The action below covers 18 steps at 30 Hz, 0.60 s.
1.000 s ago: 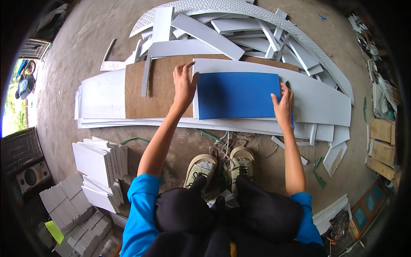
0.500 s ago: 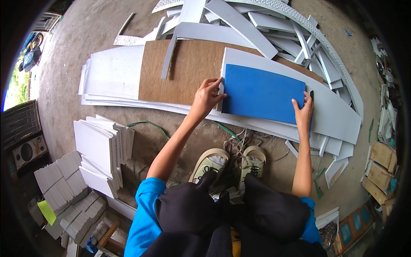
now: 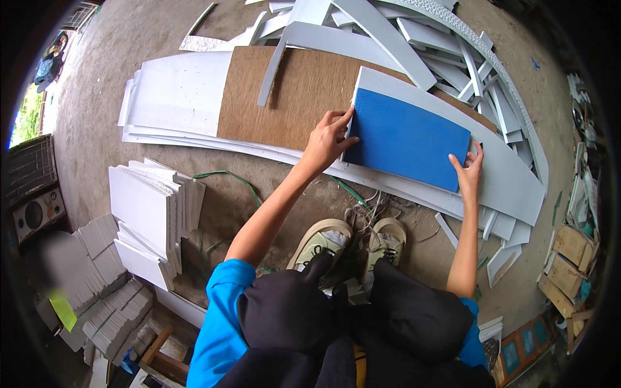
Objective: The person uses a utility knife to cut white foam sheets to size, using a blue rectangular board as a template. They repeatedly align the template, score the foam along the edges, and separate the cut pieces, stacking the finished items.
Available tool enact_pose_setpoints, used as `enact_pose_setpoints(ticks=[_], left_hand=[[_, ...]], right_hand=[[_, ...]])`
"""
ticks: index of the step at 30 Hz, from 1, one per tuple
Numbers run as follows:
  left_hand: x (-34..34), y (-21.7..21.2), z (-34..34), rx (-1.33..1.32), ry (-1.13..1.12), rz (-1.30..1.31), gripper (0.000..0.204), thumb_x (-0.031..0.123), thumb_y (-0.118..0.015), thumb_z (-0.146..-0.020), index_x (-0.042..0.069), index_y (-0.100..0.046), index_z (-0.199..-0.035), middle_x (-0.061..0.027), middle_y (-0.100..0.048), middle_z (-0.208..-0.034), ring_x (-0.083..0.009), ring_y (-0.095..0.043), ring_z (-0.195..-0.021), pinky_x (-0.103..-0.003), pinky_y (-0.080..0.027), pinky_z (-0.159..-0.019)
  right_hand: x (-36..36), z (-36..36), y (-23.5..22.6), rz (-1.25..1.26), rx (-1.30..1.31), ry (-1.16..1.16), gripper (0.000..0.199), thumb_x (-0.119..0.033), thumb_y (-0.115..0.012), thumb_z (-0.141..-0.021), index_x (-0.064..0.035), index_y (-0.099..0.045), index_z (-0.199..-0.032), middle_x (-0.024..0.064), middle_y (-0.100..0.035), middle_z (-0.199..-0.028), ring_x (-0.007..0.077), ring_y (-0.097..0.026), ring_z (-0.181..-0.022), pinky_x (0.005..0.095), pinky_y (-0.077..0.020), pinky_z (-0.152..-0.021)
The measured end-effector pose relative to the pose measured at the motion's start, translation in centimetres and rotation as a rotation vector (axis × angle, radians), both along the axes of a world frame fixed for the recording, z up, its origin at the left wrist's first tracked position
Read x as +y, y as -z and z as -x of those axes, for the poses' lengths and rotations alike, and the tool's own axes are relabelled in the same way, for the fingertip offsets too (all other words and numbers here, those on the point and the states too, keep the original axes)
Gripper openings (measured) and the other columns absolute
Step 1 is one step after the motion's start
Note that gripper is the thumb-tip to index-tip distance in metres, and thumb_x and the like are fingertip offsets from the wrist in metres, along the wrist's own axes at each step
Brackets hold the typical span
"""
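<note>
A flat blue rectangular panel (image 3: 407,139) lies on a long white board (image 3: 508,184), slightly tilted down to the right. My left hand (image 3: 328,141) grips its left edge, index finger above and thumb lower along the side. At the right end my right hand (image 3: 470,171) holds the panel, thumb on the blue face and fingers around the edge. Beneath the boards is a brown plywood sheet (image 3: 278,97), with more white boards (image 3: 178,90) showing at its left.
White offcuts and strips (image 3: 388,42) are heaped behind the boards. Stacked white panels (image 3: 139,200) and bundled pieces (image 3: 116,317) stand at the left. Green strapping (image 3: 236,178) lies on the concrete floor near my shoes (image 3: 323,242). Cardboard boxes (image 3: 569,252) sit at the right.
The blue panel has turned slightly clockwise on the white board, its right end coming nearer to me. Both hands stay at its ends. The whole view has shifted a little.
</note>
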State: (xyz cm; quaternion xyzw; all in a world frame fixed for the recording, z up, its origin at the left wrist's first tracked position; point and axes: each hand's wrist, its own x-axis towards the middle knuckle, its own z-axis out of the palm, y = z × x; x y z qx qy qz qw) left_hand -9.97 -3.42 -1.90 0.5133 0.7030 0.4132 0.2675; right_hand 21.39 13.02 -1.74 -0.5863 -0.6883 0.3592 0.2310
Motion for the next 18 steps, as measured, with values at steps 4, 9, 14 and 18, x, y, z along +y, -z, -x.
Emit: enact_pose_setpoints(ticks=[4, 9, 14, 18], left_hand=[[-0.01, -0.12, 0.14, -0.025, 0.019, 0.037, 0.063, 0.014, -0.069, -0.069, 0.012, -0.043, -0.126, -0.0119, -0.048, -0.11, -0.0216, -0.057, -0.082, -0.032, -0.05, -0.073], [-0.12, -0.24, 0.34, -0.054, 0.047, 0.084, 0.064, 0.014, -0.068, -0.071, 0.014, -0.04, -0.128, -0.011, -0.046, -0.114, -0.0216, -0.058, -0.09, -0.032, -0.051, -0.08], [-0.14, 0.08, 0.04, -0.005, 0.032, 0.033, 0.063, 0.01, -0.069, -0.068, 0.008, -0.043, -0.126, -0.0129, -0.046, -0.111, -0.023, -0.058, -0.085, -0.032, -0.05, -0.075], [-0.07, 0.1, 0.07, 0.037, 0.045, 0.077, 0.063, 0.011, -0.068, -0.07, 0.007, -0.042, -0.126, -0.0139, -0.044, -0.112, -0.0234, -0.058, -0.086, -0.031, -0.049, -0.076]], right_hand=[[0.11, 0.05, -0.32, 0.059, 0.007, 0.002, 0.08, -0.016, -0.073, -0.07, -0.0136, -0.023, -0.132, 0.0157, -0.044, -0.108, 0.0202, -0.054, -0.087, 0.0311, -0.0478, -0.072], [0.23, -0.08, -0.54, 0.097, -0.005, -0.015, 0.084, -0.015, -0.073, -0.069, -0.0165, -0.019, -0.134, 0.016, -0.044, -0.108, 0.0207, -0.053, -0.089, 0.0323, -0.0476, -0.074], [0.42, -0.51, 0.04, 0.106, 0.046, -0.023, 0.086, -0.017, -0.074, -0.067, -0.0166, -0.02, -0.134, 0.017, -0.042, -0.108, 0.0229, -0.051, -0.088, 0.0342, -0.0461, -0.073], [0.38, -0.4, 0.06, 0.14, 0.103, -0.01, 0.079, -0.014, -0.07, -0.071, -0.0161, -0.021, -0.133, 0.0153, -0.042, -0.107, 0.0213, -0.052, -0.087, 0.0329, -0.0456, -0.074]])
